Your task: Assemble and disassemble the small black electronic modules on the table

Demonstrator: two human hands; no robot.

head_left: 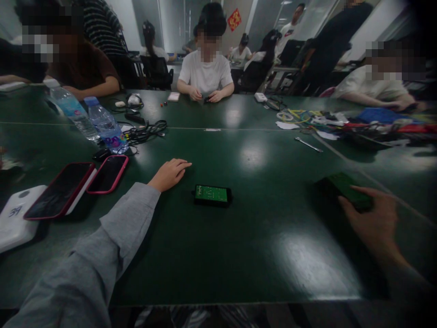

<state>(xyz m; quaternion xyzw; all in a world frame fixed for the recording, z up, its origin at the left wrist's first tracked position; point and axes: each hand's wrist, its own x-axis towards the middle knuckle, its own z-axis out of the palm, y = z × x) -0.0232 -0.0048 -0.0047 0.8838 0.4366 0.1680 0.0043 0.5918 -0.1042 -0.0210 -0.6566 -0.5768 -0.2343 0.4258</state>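
A green circuit board in a small black case lies flat on the dark green table, in front of me. Just to its left, my left hand rests on the tabletop, fingers stretched out and holding nothing. Over at the right, my right hand grips a dark green box-shaped block between thumb and fingers. This block is dim and slightly blurred, so its exact kind is unclear. It is at or close above the table surface.
Phones with red edges and a white device lie at left. Behind them are water bottles and black cables. A wrench and a pile of tangled cables lie at right. A person sits opposite.
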